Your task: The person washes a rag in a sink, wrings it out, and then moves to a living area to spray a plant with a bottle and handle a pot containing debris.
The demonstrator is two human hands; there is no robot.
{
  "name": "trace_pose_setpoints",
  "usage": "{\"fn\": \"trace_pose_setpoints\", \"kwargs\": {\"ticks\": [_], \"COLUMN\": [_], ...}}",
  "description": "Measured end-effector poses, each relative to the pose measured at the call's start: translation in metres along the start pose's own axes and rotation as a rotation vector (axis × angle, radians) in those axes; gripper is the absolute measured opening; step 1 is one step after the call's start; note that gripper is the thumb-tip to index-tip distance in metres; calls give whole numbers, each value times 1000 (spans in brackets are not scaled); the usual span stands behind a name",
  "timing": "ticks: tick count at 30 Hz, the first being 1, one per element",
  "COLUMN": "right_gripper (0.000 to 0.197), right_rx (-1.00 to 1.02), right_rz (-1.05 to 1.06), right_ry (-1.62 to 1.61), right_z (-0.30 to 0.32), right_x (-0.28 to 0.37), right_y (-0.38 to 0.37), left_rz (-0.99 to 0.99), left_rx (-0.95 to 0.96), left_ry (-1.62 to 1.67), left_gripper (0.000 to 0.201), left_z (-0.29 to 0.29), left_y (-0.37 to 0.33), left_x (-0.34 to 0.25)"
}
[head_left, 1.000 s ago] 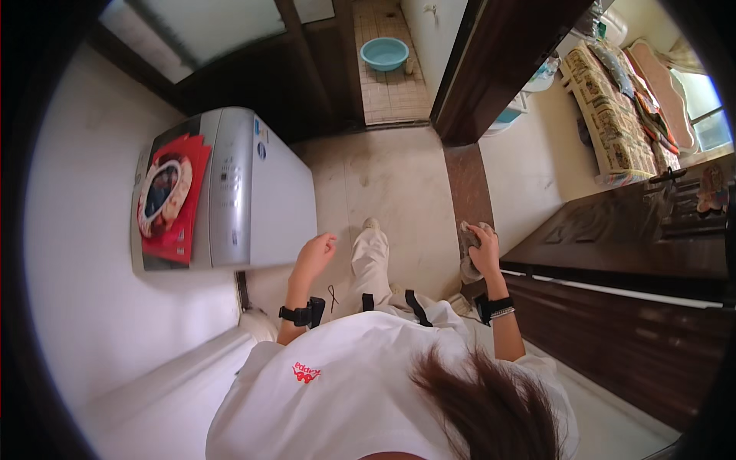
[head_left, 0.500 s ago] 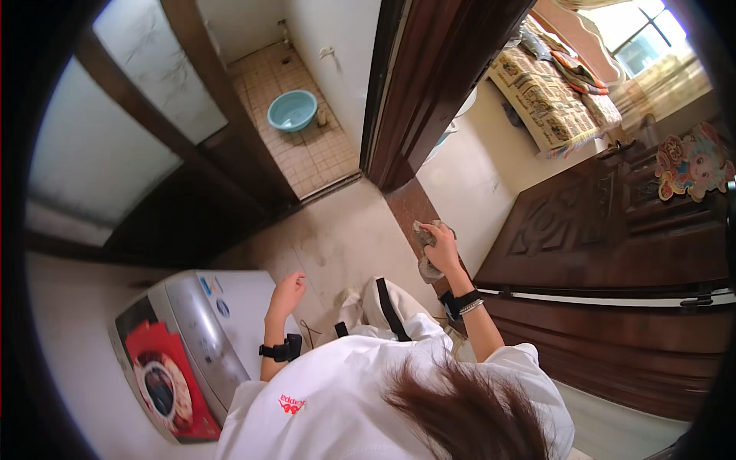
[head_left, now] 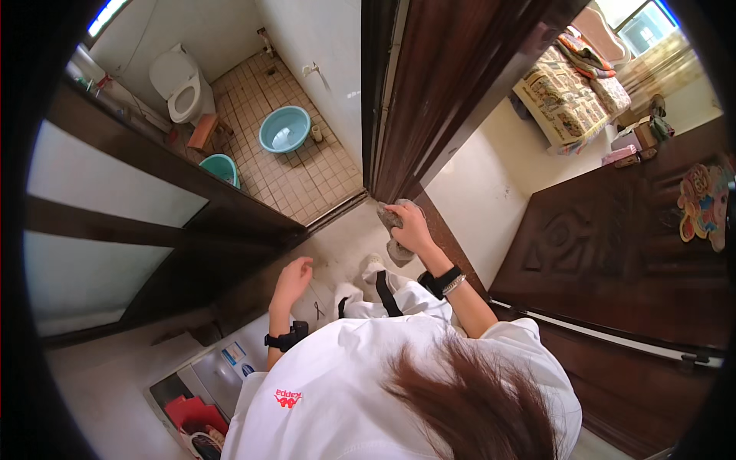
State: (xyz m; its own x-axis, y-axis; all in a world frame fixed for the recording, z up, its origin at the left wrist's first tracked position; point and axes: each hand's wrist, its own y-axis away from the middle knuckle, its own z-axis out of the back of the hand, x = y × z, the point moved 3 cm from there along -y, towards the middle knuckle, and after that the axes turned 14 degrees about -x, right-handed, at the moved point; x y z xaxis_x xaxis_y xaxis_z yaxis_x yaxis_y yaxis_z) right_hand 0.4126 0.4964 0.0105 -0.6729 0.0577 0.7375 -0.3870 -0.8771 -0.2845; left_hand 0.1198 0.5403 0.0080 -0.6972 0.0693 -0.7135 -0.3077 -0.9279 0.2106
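I had the right hand (head_left: 412,228) clamped on 1 grey cloth (head_left: 399,254), the left hand (head_left: 293,280) loosely half-curled, both short of the bigger basin (head_left: 297,126).

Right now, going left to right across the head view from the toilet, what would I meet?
Toilet → left hand → grey cloth in the right hand's grip → patterned bed → colourful cartoon cutout.

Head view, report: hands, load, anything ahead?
Right hand gripping crumpled grey cloth. Left hand empty, loosely curled. Round light-blue plastic basin ahead on beige tiled floor.
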Motion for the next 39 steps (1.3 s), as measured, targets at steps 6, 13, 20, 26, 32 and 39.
{"fn": "trace_pose_setpoints", "kwargs": {"ticks": [6, 13, 20, 26, 32, 39], "right_gripper": [40, 38, 40, 41, 41, 41], "right_rx": [56, 12, 94, 124, 215, 287], "right_rz": [-11, 101, 95, -86, -120, -99], "right_ry": [-108, -149, -160, -366, -377, -460], "right_z": [-47, -95, -159, -207, -255, -328], "right_x": [6, 14, 15, 22, 48, 49], "right_y": [-70, -165, -260, -325, -386, -458], "left_rz": [-106, -92, -127, -78, -113, 11], "left_rx": [-41, -83, -119, -195, -379, -552], "left_ry": [137, 238, 142, 38, 151, 140], "left_gripper": [23, 22, 22, 22, 18, 22], "left_z": [16, 37, 65, 95, 128, 142], "left_y": [-72, -158, -230, -257, -281, -322], "left_x": [-13, -33, -52, -61, -77, -72]}}
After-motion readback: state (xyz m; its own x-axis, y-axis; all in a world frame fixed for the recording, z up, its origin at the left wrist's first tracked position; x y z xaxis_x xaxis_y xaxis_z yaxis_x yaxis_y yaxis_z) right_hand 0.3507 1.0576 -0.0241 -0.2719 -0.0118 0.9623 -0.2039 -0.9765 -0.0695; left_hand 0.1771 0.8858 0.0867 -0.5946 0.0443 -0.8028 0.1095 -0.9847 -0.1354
